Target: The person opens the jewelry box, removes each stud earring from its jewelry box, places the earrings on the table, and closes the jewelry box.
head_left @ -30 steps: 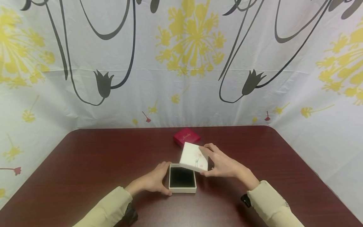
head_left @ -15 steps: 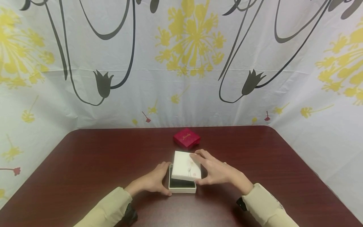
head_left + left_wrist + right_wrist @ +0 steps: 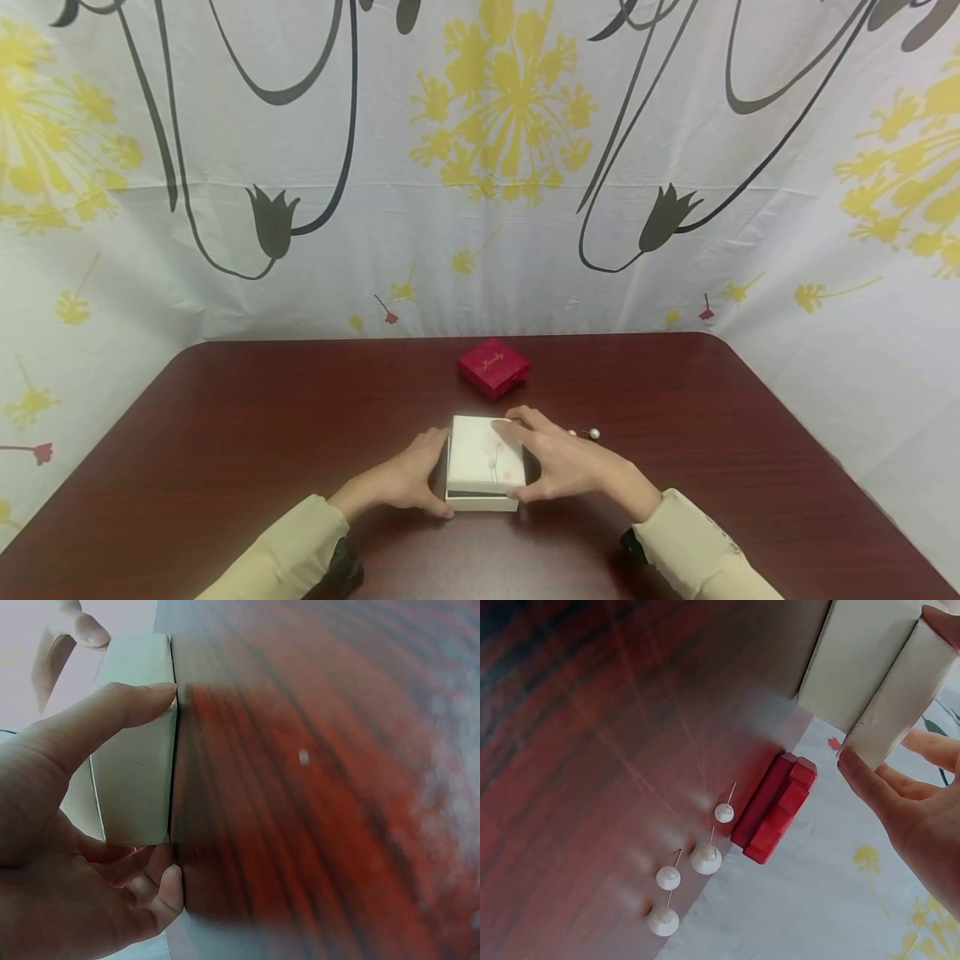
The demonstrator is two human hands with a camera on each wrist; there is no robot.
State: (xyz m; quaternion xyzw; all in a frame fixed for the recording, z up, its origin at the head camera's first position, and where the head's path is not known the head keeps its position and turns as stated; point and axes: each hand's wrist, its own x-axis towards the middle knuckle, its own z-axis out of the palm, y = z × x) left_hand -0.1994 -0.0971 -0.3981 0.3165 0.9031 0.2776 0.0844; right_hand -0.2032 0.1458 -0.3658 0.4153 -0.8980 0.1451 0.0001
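Observation:
In the head view a white square box base (image 3: 480, 504) sits on the table, with its white lid (image 3: 480, 454), printed with a small flower, over most of it. A dark strip of the inside shows along the near edge. My left hand (image 3: 401, 475) holds the base from the left, thumb at the near side and fingers toward the far side. From the right, my right hand (image 3: 566, 462) grips the lid between thumb and fingers. The right wrist view shows the lid (image 3: 900, 694) fitted partly over the base (image 3: 855, 656).
A red box (image 3: 492, 367) with gold lettering lies farther back. Several white pearl-like balls on thin stems (image 3: 706, 859) lie on the dark wooden table (image 3: 300, 400), partly hidden behind my right hand in the head view. A patterned curtain (image 3: 480, 167) hangs behind.
My right hand has brought the lid left, nearer and down onto the base. My left hand has stayed at the base. The pearl-like balls now show past my right hand.

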